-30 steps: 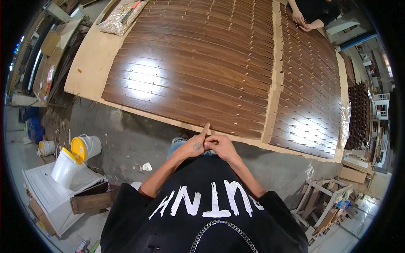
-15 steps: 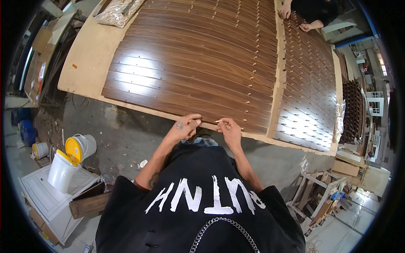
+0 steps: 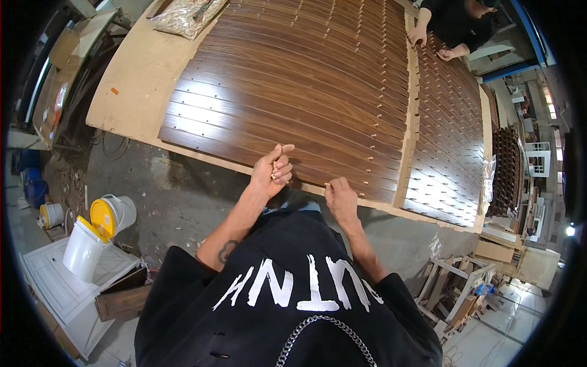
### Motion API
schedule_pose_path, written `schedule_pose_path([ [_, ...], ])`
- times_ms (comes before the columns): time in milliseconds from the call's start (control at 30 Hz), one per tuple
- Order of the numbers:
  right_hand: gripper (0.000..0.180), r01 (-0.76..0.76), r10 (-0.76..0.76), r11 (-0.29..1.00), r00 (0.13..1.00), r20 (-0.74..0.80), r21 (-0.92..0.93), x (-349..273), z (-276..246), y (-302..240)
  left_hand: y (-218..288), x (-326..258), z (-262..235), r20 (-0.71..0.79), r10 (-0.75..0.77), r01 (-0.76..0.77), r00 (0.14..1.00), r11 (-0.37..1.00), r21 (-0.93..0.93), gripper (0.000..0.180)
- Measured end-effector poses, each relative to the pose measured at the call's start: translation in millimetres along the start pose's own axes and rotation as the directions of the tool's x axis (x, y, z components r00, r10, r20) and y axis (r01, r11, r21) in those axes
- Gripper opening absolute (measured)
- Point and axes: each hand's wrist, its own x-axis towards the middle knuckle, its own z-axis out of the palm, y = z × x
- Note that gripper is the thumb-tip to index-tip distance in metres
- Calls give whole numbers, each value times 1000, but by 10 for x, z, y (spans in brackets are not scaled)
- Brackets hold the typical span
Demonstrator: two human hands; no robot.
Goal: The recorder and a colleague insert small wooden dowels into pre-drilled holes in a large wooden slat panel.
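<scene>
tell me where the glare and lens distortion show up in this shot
Head view: bright glare patches sit on the glossy brown slats, one at their left end and one on the right-hand panel; the fisheye bows the plywood table edge and slat lines toward a black circular rim; the left hand and right hand look sharp, evenly lit, without hard shadows.

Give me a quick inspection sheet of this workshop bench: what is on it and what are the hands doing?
Surface: pale board worktable.
Job's things: dark wooden slats in rows, small pale pegs along them.
Clutter: crinkled plastic bag at the far corner.
Hands: left hand closed around small pale pegs; right hand pinching a peg at the near slat edge.
Cables: dark loops on the floor.
Surroundings: white buckets, another person's hands opposite.
</scene>
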Motion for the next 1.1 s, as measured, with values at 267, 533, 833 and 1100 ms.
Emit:
schedule_pose_path([
  [267, 20, 3, 27, 990, 976, 216, -138, 252, -236, -240, 13, 59, 58, 139, 4, 26, 990, 977, -212, 33],
  [533, 22, -515, 280, 261, 850, 446, 817, 327, -237, -963, -164, 162, 180, 143, 125, -102, 982, 983, -153, 33],
  [833, 15, -316, 330, 897, 944, 8, 309, 215, -231, 62, 30, 268, 75, 87, 166, -143, 982, 965, -221, 31],
  [1100, 13, -113, 113, 994, 993, 26, 5, 374, -124, 102, -61, 306, 152, 67, 177, -171, 982, 981, -96, 32],
])
